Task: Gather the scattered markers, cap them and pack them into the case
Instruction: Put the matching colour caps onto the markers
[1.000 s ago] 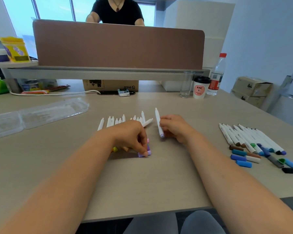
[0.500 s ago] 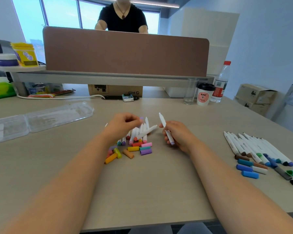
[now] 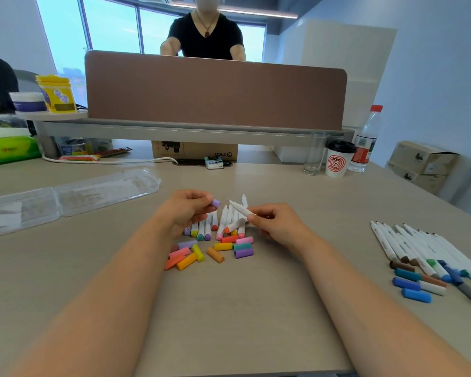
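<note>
Though apart, purple cap (image 3: 216, 203) in left hand (image 3: 186, 210); marker (image 3: 241, 208) in right hand (image 3: 279, 225)

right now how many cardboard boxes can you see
3. A PICO-printed cardboard box sits under the desk divider; at far right, an upper box is stacked on a lower box. Others may be hidden.

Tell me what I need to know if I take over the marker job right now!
Left hand pinches a purple cap.
Right hand holds a white marker, tip toward that cap, not yet joined.
The pile of markers lies under the hands, loose caps nearer the person.
A second row of markers with more caps lies far right.
The clear case lies open at left; no markers show in it.
Left to do: cap everything, then pack.
</note>
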{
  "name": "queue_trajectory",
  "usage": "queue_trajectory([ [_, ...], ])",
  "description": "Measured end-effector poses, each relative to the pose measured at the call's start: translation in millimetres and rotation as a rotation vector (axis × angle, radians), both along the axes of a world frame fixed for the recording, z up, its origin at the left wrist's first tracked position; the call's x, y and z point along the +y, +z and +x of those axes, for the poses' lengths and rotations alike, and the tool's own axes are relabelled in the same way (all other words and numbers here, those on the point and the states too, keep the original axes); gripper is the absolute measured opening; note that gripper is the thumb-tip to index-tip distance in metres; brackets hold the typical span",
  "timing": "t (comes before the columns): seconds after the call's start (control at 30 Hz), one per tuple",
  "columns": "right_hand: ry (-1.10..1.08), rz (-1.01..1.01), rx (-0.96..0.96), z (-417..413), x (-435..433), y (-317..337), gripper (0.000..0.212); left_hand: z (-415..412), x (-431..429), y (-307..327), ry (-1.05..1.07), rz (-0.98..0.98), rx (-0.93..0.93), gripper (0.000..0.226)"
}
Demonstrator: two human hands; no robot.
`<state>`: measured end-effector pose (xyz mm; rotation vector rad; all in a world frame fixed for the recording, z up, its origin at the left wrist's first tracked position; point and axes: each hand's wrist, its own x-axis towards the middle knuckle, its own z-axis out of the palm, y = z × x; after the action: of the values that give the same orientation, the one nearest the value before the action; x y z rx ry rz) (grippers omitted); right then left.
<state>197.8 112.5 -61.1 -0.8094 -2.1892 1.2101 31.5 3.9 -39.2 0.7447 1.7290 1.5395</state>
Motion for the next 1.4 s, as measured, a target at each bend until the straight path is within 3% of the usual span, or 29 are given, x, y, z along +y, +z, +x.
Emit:
queue_trajectory([
  [0.33, 0.001, -0.145, 0.067, 3, -1, 2, 0.013, 0, -2, 1, 0.000, 0.009, -0.049, 0.014],
  [0.43, -0.006, -0.379, 0.151, 1, -3, 8, 0.023, 0, -3, 3, 0.009, -0.009, -0.024, 0.011],
  [0.57, 0.068, -0.762, 0.398, -4, -9, 19, 0.028, 5, -6, 5, -0.143, -0.067, 0.067, 0.012],
  [0.63, 0.087, -0.838, 0.469, -6, -12, 21, 0.032, 9, -6, 6, -0.185, -0.086, 0.079, 0.011],
  [1.1, 0.097, -0.854, 0.479, -11, -14, 24, 0.033, 12, -8, 9, -0.293, -0.182, 0.161, 0.012],
  [1.27, 0.107, -0.803, 0.377, -23, -15, 29, 0.034, -3, -9, 16, -0.253, -0.283, 0.311, 0.004],
  [1.4, 0.104, -0.776, 0.273, -42, -22, 32, 0.029, -20, -11, 13, -0.136, -0.344, 0.447, 0.010],
])
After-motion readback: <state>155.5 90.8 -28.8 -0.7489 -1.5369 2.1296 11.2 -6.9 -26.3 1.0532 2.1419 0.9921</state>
